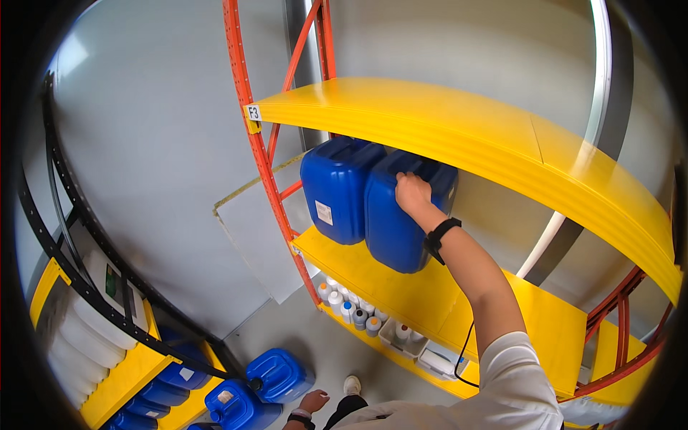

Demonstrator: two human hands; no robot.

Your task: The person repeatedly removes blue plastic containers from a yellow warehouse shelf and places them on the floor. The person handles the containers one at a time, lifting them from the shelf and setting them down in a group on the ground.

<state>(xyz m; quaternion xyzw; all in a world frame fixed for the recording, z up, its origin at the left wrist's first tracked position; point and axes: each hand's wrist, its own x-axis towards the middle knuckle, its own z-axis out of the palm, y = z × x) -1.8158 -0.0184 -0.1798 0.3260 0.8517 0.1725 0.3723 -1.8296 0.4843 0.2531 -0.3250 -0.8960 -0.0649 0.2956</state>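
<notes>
Two large blue plastic jerrycans stand side by side on the yellow middle shelf (462, 301), under the upper shelf. My right hand (413, 193) is at the upper front edge of the right-hand jerrycan (395, 220); its fingers are bent over the top, and whether they grip it is hidden. The left-hand jerrycan (336, 188) bears a white label. My left hand (314, 400) hangs low near my body with its fingers loosely curled and nothing seen in it. Near it on the floor stand more blue jerrycans, one (279, 374) beside another (236, 403).
The upper yellow shelf (430, 115) spans above the jerrycans, held by an orange upright (258, 145). Capped bottles (348, 309) and plastic bins (400, 341) occupy the lowest shelf. At left, a black-framed rack (97, 290) holds white containers (86, 344) and blue jerrycans. A black cable (463, 355) hangs down.
</notes>
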